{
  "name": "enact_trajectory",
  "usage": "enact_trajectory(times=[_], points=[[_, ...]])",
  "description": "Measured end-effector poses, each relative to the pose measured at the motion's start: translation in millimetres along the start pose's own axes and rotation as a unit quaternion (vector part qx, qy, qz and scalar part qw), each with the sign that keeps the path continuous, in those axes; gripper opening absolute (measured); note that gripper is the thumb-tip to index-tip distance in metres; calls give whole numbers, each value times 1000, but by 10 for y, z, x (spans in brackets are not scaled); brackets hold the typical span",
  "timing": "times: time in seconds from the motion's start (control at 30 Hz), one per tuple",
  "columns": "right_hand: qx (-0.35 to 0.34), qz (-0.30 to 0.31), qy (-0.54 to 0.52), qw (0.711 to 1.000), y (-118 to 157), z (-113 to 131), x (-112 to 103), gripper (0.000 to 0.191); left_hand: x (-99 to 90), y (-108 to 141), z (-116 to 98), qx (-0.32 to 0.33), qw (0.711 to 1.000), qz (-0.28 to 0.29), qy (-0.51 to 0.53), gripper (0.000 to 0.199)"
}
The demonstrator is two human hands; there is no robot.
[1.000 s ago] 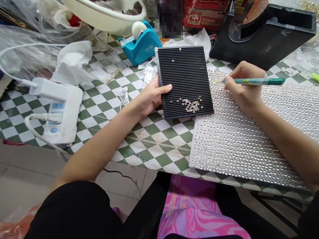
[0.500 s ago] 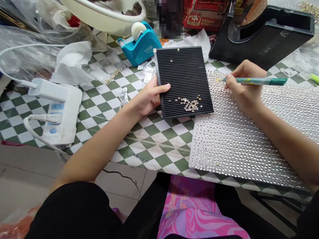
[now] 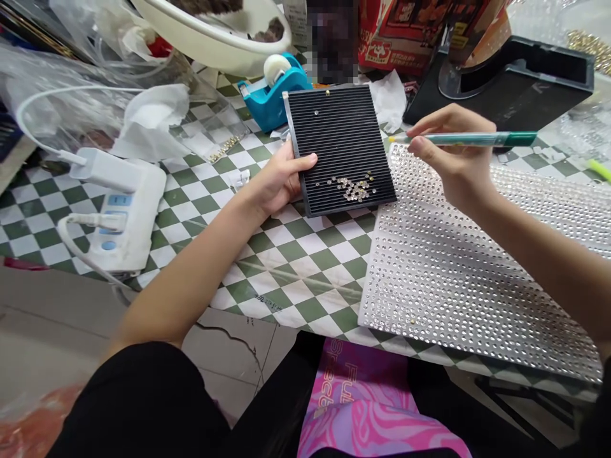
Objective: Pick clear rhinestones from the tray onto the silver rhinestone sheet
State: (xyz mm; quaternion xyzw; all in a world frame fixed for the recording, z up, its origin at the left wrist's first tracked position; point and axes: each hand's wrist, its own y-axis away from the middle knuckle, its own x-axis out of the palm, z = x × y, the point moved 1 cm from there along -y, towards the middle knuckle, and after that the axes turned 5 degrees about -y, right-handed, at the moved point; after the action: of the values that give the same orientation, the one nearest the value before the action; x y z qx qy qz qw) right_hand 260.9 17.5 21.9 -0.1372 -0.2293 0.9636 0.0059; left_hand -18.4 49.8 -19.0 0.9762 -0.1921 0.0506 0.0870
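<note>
A black ridged tray (image 3: 341,143) is gripped at its left edge by my left hand (image 3: 281,178), thumb on top. Small rhinestones (image 3: 353,189) lie in a cluster on the tray's lower part, with single ones near its top. My right hand (image 3: 458,152) holds a green pen-like stick (image 3: 477,138) between thumb and fingers. The stick's yellowish tip points left, beside the tray's right edge and just above the top left corner of a white sheet (image 3: 477,273). Rows of shiny stones cover this sheet.
Behind the tray stand a blue tape dispenser (image 3: 272,92), a white basin (image 3: 214,35) and a red box (image 3: 398,38). A large black dispenser (image 3: 506,89) is at the back right. A white power strip (image 3: 131,222) with cables and plastic bags (image 3: 42,102) are at the left.
My right hand has moved the stick left and slightly up, from over the stone-covered sheet to its corner near the tray. The tray sits slightly further left and up in view.
</note>
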Motion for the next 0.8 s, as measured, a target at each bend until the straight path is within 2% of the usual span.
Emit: enact_trajectory(times=[0.17,0.3,0.6,0.8], points=[[21,38,-15,999,52,-36,195,38,-19,-4,21,11,999,30,4,60],[37,62,2,997,132,-86,231,36,-26,-5,21,19,999,39,17,59],[-51,93,64,992,177,-61,193,19,-9,14,-1,-10,1000,7,2,63],[-87,84,68,990,178,-64,211,8,-20,-8,27,-7,1000,10,8,60]])
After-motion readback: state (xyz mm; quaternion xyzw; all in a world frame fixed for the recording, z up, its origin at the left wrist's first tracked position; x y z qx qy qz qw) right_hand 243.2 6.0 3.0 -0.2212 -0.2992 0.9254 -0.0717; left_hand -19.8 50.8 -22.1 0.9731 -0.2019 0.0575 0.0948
